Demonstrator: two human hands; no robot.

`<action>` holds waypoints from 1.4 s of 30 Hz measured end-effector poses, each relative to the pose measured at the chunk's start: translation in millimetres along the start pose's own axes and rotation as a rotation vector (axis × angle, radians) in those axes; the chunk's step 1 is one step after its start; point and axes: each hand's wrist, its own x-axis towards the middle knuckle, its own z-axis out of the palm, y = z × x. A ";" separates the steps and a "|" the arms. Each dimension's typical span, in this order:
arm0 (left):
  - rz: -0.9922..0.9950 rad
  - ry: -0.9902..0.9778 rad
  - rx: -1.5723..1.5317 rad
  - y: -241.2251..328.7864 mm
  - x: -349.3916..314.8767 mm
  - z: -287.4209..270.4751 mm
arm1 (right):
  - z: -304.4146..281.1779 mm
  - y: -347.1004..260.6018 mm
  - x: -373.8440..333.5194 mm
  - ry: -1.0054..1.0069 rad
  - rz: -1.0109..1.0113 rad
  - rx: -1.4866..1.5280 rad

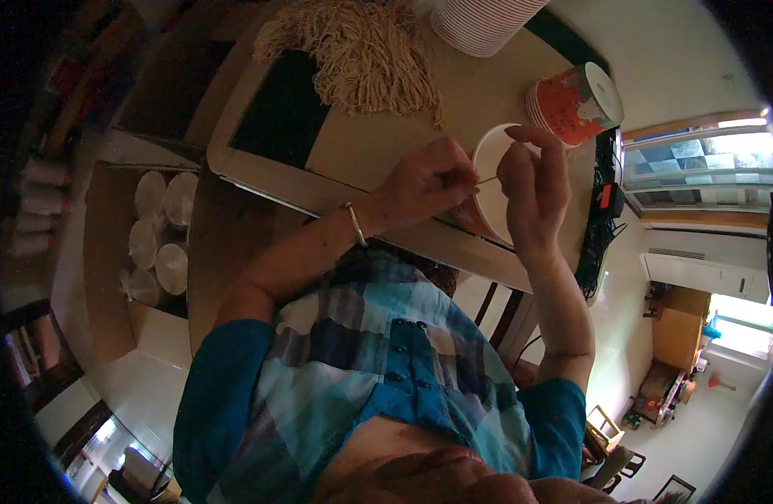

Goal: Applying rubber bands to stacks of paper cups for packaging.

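Note:
Between my two hands runs a short, thin strand of beige string (487, 180). My left hand (433, 181), with a bangle at its wrist, pinches one end of it. My right hand (533, 181) is closed at the other end, one finger lifted. Directly behind and below the hands is an open paper tub (488, 149), white inside and orange outside; the hands hide part of its rim. A loose heap of beige strings (353, 63) lies on the table beyond my left hand.
An orange printed stack of paper tubs (571, 105) lies tilted at the far right of the table (353, 155). Farther back stands a taller stack of white-rimmed tubs (483, 23). Black cables (601, 210) run along the right edge. At left, a cardboard box (109, 252) holds several wrapped white stacks.

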 end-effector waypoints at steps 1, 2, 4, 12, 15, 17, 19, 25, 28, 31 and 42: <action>0.087 0.007 0.102 -1.6 1.0 -0.8 | -0.1 -0.5 0.1 0.000 0.000 0.000; 0.173 0.014 0.204 -2.3 1.6 -1.3 | -0.3 -1.2 0.4 -0.014 0.015 -0.027; 0.148 0.016 0.210 -0.3 1.9 -0.5 | -0.1 -0.8 1.1 -0.032 0.031 -0.054; -0.206 0.081 -0.119 2.8 -7.1 -0.1 | -0.1 2.2 0.7 -0.036 0.017 0.033; -0.153 0.114 -0.096 0.6 -9.1 0.9 | 2.3 3.5 1.6 0.022 0.005 -0.002; -0.158 0.193 -0.221 -0.2 -8.9 3.8 | -0.6 7.9 3.0 0.025 0.004 -0.010; -0.150 0.223 -0.269 1.3 -10.2 5.2 | -0.2 8.6 3.0 0.022 -0.003 -0.022; -0.242 0.210 -0.226 4.0 -16.1 2.1 | 5.0 6.7 2.8 0.053 0.042 0.015; -0.298 0.193 -0.115 2.8 -15.2 0.5 | 8.8 3.5 0.3 0.066 0.065 0.076; -0.413 0.158 -0.100 1.9 -10.7 -4.7 | 8.5 0.9 0.7 0.069 0.095 0.104; -0.113 0.429 0.346 19.6 -0.1 -14.8 | -0.1 2.2 6.4 0.034 0.174 -0.081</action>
